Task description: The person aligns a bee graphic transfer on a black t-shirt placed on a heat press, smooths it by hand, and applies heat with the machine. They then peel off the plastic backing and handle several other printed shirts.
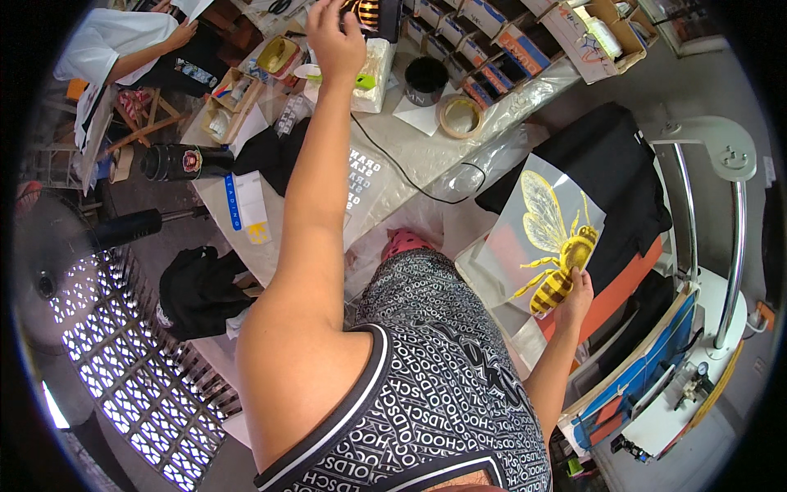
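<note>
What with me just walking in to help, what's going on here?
One person has their arms spread apart. Their right hand holds a clear sheet with a bee picture by its near edge; in this view, the sheet overlaps a black cloth. Their left hand is at a phone toward the far end of the table; whether it grips it is unclear. Another person in white is nearby.

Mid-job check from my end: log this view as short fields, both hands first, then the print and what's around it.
Left hand: at the phone; grip unclear
Right hand: holding a clear film near its lower edge
Print: yellow-and-dark bee, pale wings
Behind film: black cloth, orange board partly showing
Table: dark cup, tape roll
Far left: fan
</note>
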Available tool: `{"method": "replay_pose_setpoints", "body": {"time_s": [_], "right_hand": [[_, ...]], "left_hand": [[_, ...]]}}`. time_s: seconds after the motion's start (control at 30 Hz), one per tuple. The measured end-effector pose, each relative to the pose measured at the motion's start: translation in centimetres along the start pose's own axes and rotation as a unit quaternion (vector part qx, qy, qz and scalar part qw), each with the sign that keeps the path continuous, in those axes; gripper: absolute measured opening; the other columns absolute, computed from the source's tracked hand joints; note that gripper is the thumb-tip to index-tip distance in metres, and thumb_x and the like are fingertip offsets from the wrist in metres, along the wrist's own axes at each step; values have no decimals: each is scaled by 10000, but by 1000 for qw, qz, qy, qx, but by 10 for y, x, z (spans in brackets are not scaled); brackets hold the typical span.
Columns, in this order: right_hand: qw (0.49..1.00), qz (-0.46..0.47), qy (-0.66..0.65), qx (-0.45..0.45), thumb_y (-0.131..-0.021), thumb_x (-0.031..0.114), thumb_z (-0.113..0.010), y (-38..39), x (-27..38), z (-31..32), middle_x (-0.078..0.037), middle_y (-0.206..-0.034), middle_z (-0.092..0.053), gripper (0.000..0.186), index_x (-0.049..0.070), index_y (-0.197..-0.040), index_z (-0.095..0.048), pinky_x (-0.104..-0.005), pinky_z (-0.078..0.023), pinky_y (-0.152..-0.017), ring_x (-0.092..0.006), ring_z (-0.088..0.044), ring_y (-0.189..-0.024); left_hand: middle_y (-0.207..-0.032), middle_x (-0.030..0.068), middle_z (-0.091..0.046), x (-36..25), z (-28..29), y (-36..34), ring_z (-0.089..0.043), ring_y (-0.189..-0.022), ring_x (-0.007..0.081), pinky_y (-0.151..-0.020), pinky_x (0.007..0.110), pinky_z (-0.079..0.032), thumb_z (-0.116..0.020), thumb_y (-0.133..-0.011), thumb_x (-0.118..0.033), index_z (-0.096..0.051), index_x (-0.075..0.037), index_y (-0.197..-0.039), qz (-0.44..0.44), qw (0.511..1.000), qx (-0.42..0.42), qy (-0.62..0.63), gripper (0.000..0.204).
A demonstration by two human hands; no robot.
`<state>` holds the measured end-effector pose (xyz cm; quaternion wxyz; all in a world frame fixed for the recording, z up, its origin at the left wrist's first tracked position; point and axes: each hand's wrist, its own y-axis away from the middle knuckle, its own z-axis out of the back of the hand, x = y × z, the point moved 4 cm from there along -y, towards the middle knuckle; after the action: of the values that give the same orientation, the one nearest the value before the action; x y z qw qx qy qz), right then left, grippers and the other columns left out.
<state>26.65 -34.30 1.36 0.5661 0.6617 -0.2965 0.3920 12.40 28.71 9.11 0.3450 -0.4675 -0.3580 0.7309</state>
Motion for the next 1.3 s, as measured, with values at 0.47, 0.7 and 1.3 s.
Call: {"method": "replay_pose_setpoints", "body": {"time_s": [0.47,0.7,1.3], "right_hand": [[1000,-10,-9,10,-1010,98,-588,12,6,-15,-82,-995,-682,210,-17,-1185,-615,-334,-584,-718,-170,-680,-853],[990,110,-60,-68,-980,131,-633,-59,50,-29,-119,-1140,-713,389,-54,-1320,-589,-303,-529,-858,-174,-671,-999],[773,433,430,-174,-851,110,-682,69,-10,2,-185,-1339,-600,367,0,-1201,-675,-518,-395,-1114,-388,-513,-1310]], "left_hand": [[-1327,185,-534,-320,49,211,-500,-1284,392,-1126,593,-319,-703,-783,-65,-595,-60,-1025,-64,843,448,292,265],[-1421,152,-531,-342,-33,216,-392,-1424,414,-1178,634,-267,-677,-893,-184,-635,-70,-1226,-250,786,513,237,355],[-1513,135,-479,-348,-46,221,-329,-1480,394,-1222,596,-201,-672,-927,-199,-585,-115,-1365,-305,731,569,221,455]]}}
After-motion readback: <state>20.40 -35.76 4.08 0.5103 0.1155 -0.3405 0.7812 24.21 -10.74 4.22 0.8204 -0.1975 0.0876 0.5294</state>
